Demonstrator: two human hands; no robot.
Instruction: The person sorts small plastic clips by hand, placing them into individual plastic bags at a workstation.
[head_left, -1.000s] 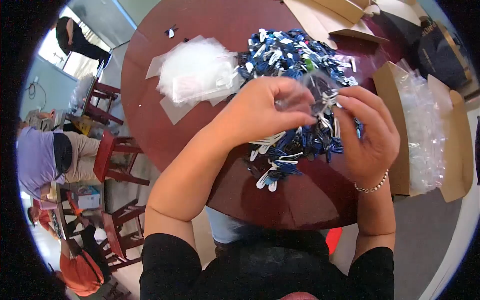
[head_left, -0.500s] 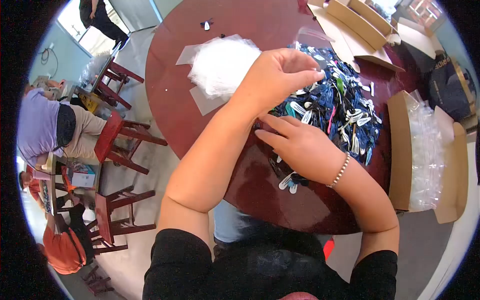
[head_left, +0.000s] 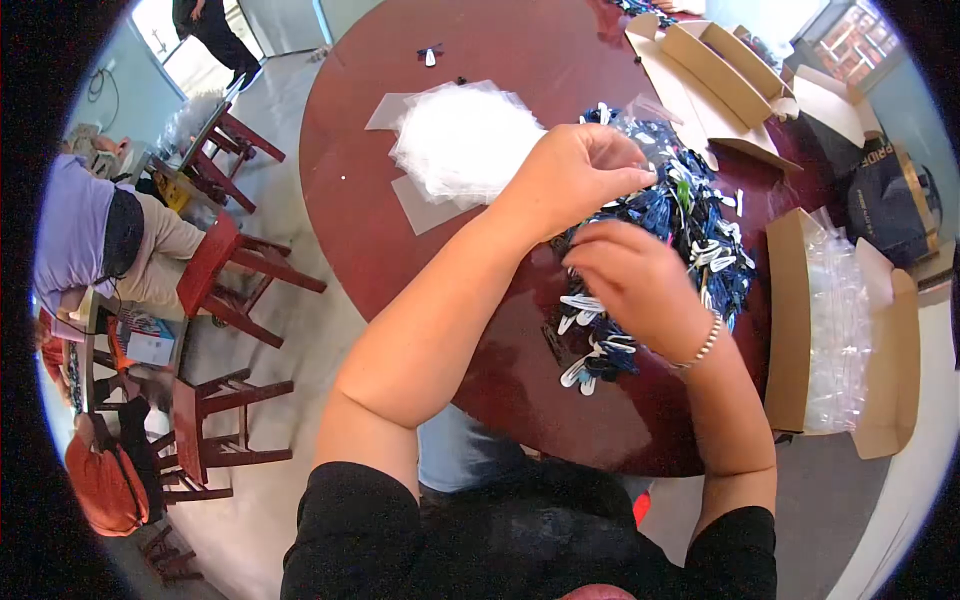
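My left hand (head_left: 600,165) is closed in a pinch over the far side of a heap of hair clips (head_left: 715,240). A clear plastic bag (head_left: 650,125) shows just beyond its fingertips, seemingly held by them. My right hand (head_left: 640,285), with a beaded bracelet at the wrist, hovers closer to me at the heap's near-left edge. Its fingers are curled and blurred, so what they hold, if anything, is hidden. The heap mixes white snap clips with dark blue and black pieces. A few white clips (head_left: 580,375) lie below my right hand.
Left of the heap, a stack of clear plastic sheets (head_left: 465,145) lies on the round dark-red table (head_left: 345,225). A carton (head_left: 790,330) of filled clear bags stands at right, opened cardboard boxes (head_left: 715,70) behind. Red stools (head_left: 235,265) and other people are at left.
My right hand has lifted and its fingers have curled away from my left wrist. More clips show below it. My left hand stays pinched, and the view has shifted slightly.
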